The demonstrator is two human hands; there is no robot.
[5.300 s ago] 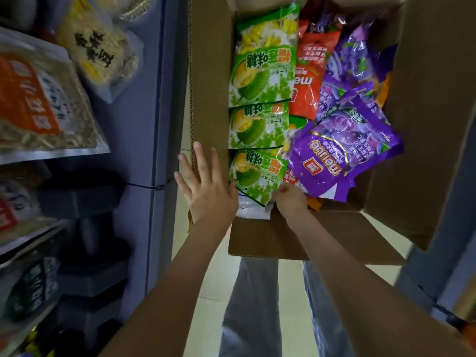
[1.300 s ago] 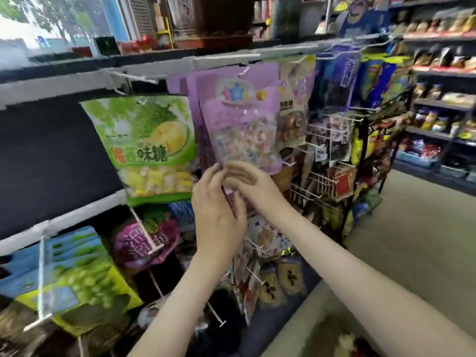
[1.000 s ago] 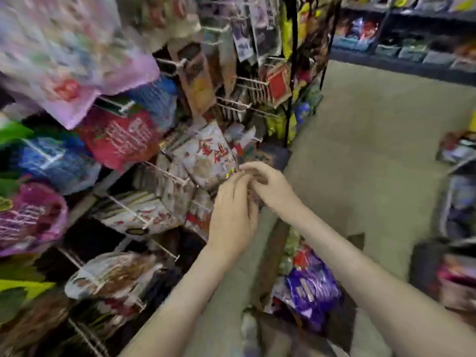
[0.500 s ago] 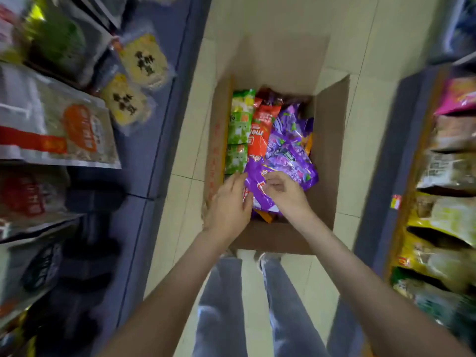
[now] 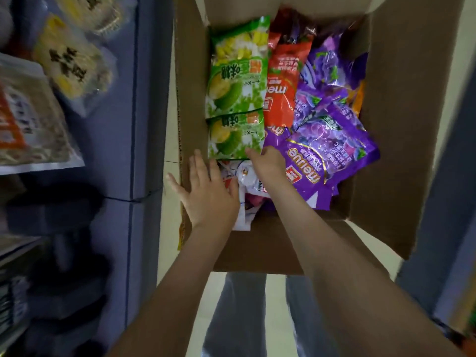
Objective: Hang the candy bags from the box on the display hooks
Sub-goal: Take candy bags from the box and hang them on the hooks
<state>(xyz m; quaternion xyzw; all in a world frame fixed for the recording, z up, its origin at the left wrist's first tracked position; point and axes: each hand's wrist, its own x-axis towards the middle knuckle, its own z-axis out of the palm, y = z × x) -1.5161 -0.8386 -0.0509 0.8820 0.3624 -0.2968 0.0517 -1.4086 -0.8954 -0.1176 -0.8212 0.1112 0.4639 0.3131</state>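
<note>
Two legs (image 5: 242,313) in grey jeans stand on the pale tiled floor (image 5: 171,143) at the bottom edge. Two bare forearms reach from there over the near flap of the open box (image 5: 401,130).

The left hand (image 5: 208,194) is spread flat with straight fingers and grasps nothing. It lies over the box's left wall and hides part of a white bag (image 5: 247,176). The right hand (image 5: 269,164) is at the lower right corner of the near green bag (image 5: 234,136). Its fingertips are tucked out of sight between that bag and the near purple bag (image 5: 334,155), so whether it grips cannot be told.

The candy bags all lie in the box. There are two green ones in a column along the left wall, the near one overlapping the far green bag (image 5: 238,65). One red bag (image 5: 282,94) shows plainly beside them; a second may lie behind it at the far end, too dark to be sure. There are at least three purple bags, piled and crumpled on the right, so their count is unsure. An orange sliver (image 5: 359,95) peeks out past them.

To the left stands a blue-grey shelf (image 5: 116,130). Before it hang two yellow packets (image 5: 73,65), the farther one cut off at the top, and a large packet (image 5: 28,119) with an orange label, cut by the left edge. All are blurred. The dark things lower down cannot be made out. On the right, another shelf's base (image 5: 443,202) is mostly out of frame.
</note>
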